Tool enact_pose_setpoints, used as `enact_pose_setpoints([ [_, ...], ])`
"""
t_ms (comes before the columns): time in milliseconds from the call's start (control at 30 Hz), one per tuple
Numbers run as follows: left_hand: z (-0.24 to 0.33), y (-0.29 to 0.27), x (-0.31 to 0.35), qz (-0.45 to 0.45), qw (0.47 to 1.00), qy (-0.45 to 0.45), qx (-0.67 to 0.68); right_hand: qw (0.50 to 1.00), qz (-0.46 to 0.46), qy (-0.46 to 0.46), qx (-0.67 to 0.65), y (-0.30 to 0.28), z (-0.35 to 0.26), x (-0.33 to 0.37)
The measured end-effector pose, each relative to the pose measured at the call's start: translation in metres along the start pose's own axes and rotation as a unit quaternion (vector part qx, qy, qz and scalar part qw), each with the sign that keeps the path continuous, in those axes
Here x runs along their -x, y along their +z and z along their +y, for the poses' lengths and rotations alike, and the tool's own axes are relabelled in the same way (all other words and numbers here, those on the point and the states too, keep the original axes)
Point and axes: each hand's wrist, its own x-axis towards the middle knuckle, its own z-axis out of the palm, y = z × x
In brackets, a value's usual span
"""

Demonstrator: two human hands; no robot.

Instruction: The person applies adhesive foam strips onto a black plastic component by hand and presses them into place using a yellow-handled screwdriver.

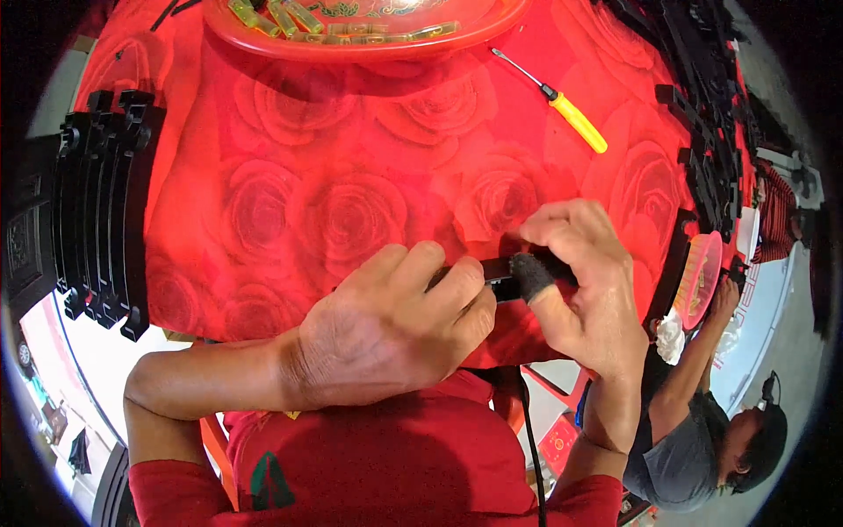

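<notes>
A slim black part [500, 269] is held between my two hands just above the near edge of the table, and mostly covered by them. My left hand [386, 321] wraps its curled fingers over the left end of it. On the other end, my right hand [593, 290] grips with the thumb along the near side and the fingers bent over the far side. A dark fabric sleeve [532, 276] covers the tip of that thumb. Beyond my right hand, a screwdriver [575, 119] with a yellow handle lies on the red rose-patterned cloth [351, 211].
A red tray [369, 51] holding several yellow-green clear tubes [301, 16] stands at the far side. Long black parts [127, 202] are lined up at the left; more black parts [716, 132] pile up at the right, near a pink oval object [701, 281]. Another person [685, 448] works at the right.
</notes>
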Motion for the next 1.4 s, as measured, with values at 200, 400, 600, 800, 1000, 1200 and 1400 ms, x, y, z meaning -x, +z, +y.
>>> enact_pose_setpoints([
  [200, 0.0, 0.0, 0.0, 0.01, 1.0, 0.011, -0.024, 0.996, -0.084, 0.011, -0.038, -0.004, 0.003, 0.003],
  [400, -0.009, -0.007, -0.002, -0.003, 0.99, -0.021, 0.139, 0.994, -0.091, 0.005, -0.064, -0.002, 0.011, 0.003],
  [600, -0.005, -0.023, -0.011, -0.038, 0.966, -0.106, 0.233, 0.998, -0.045, -0.017, -0.05, -0.002, -0.01, 0.011],
  [800, -0.007, -0.037, -0.032, -0.251, 0.889, -0.18, 0.339, 0.999, 0.004, -0.034, 0.0, -0.021, -0.028, 0.014],
  [1000, 0.0, -0.032, -0.023, -0.136, 0.899, -0.177, 0.377, 0.99, 0.013, 0.034, -0.137, -0.021, -0.018, 0.021],
  [1200, 0.008, -0.024, -0.023, -0.101, 0.915, -0.169, 0.353, 0.974, -0.07, 0.101, -0.19, -0.023, -0.013, 0.025],
  [1400, 0.009, -0.026, -0.026, -0.14, 0.924, -0.168, 0.313, 0.968, -0.107, 0.124, -0.191, -0.026, -0.014, 0.023],
])
